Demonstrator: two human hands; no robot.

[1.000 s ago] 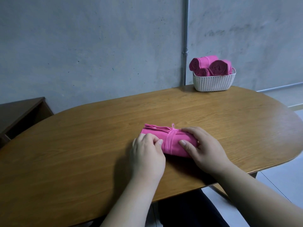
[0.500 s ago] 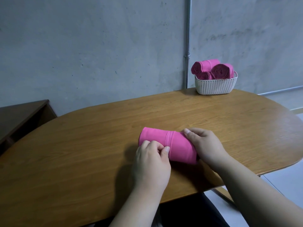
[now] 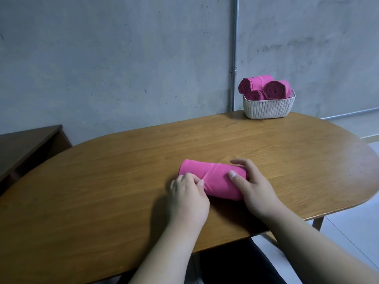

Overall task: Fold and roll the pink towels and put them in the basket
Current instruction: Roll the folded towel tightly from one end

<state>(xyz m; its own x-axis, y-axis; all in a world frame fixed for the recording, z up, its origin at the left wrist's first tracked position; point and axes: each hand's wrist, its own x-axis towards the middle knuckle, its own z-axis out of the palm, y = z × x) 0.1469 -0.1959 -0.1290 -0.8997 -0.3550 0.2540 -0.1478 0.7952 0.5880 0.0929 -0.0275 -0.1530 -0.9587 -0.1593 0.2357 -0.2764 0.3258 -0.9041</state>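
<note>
Between my grips, on worktop (image 3: 123, 171): rolled pink towel (image 3: 217, 181). Loose fold pinched by left grip (image 3: 187, 193); right grip (image 3: 253, 187) wraps end. Risk: pinch slackens, roll unwinds before basket (image 3: 268, 107), far beyond right grip.

No text, label, brand, number or sign can be read anywhere in the view.
</note>
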